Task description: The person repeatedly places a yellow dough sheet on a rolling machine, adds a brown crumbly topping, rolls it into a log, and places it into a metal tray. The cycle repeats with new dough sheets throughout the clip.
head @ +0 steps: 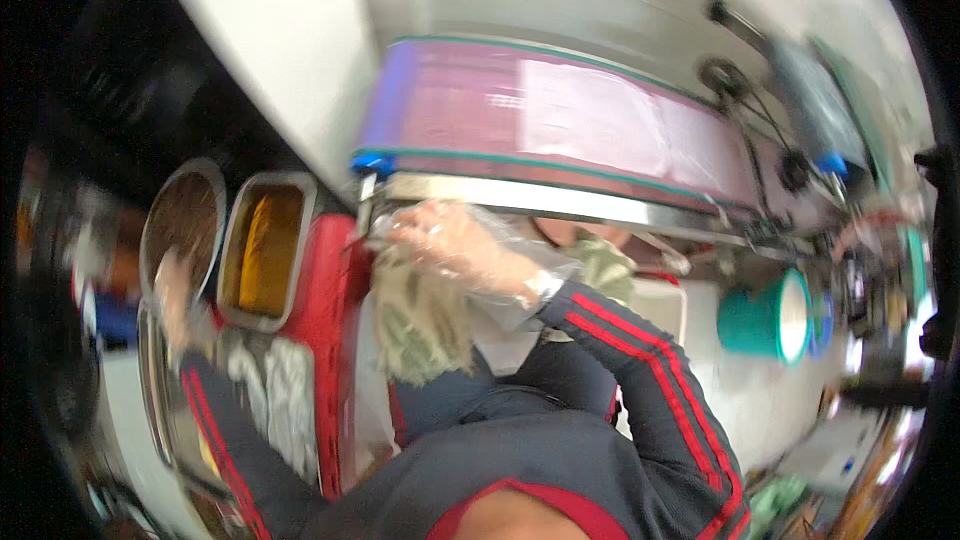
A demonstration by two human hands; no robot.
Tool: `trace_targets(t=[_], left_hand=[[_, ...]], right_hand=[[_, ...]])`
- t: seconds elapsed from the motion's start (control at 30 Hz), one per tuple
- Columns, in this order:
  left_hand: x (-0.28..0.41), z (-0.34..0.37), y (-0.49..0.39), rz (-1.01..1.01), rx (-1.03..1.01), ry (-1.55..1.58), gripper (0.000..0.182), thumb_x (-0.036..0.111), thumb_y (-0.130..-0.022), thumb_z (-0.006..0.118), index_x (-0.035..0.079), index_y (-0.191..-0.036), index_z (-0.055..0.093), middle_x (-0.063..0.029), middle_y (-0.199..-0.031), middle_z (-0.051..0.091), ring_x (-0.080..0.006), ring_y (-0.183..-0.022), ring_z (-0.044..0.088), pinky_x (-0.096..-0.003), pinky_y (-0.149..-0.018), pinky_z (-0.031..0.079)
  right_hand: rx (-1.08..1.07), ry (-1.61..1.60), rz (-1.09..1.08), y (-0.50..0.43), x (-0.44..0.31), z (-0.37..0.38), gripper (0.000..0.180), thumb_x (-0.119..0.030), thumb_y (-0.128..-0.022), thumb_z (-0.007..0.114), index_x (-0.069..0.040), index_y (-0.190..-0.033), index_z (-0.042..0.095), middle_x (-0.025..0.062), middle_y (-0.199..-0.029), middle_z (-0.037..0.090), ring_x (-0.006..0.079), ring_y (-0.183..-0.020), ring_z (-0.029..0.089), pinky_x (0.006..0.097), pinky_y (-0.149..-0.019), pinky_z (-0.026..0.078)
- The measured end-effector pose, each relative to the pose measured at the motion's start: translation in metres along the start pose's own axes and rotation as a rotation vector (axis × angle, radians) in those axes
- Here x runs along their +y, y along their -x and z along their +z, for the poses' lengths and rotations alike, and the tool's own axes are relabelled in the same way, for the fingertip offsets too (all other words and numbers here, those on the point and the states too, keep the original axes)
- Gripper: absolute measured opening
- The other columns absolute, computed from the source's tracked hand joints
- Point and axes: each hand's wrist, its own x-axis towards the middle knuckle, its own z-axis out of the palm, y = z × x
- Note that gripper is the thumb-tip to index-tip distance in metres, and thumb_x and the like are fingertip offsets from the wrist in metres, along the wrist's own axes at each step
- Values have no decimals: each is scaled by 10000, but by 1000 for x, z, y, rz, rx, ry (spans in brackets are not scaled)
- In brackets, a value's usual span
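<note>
My left hand (176, 289) reaches over the near rim of a round metal bowl (218, 187) at the left. Brown loose contents (184, 217) fill that bowl; blur hides whether my fingers touch them. A thin clear plastic glove covers my right hand (457, 244), which is curled near the left end of a steel rail (517, 195). From beneath this fist hangs a green-and-beige patterned cloth (420, 315), its top seemingly bunched in my fingers. Between the bowl and the red surface (330, 300) stands a rectangular metal pan (304, 240) of amber liquid (270, 255).
A pink panel with green edging (457, 105) and white sheets (592, 116) lies beyond the rail. White crumpled cloth or plastic (289, 397) sits left of my lap. On the right are a teal bucket (757, 322) and a grey cylindrical device (814, 97) with cables.
</note>
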Motion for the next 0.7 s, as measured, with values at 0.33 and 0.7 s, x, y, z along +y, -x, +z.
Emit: trace_targets(t=[0.33, 0.7], left_hand=[[369, -28, 103, 203, 113, 801, 489, 272, -1026, 580, 2, -1430, 531, -205, -1354, 613, -329, -1262, 588, -431, -1049, 503], [566, -60, -23, 337, -218, 1197, 532, 354, -1021, 627, 24, -1428, 532, -96, -1356, 584, -204, -1201, 573, -366, -1025, 472]], right_hand=[[254, -81, 180, 68, 52, 16, 379, -226, -836, 671, -88, -1185, 619, 174, -1154, 599, 369, -1103, 587, 494, -906, 471], [319, -96, 356, 135, 58, -54, 367, -86, -807, 736, -62, -1166, 664, 126, -1161, 669, 335, -1040, 652, 444, -869, 541]])
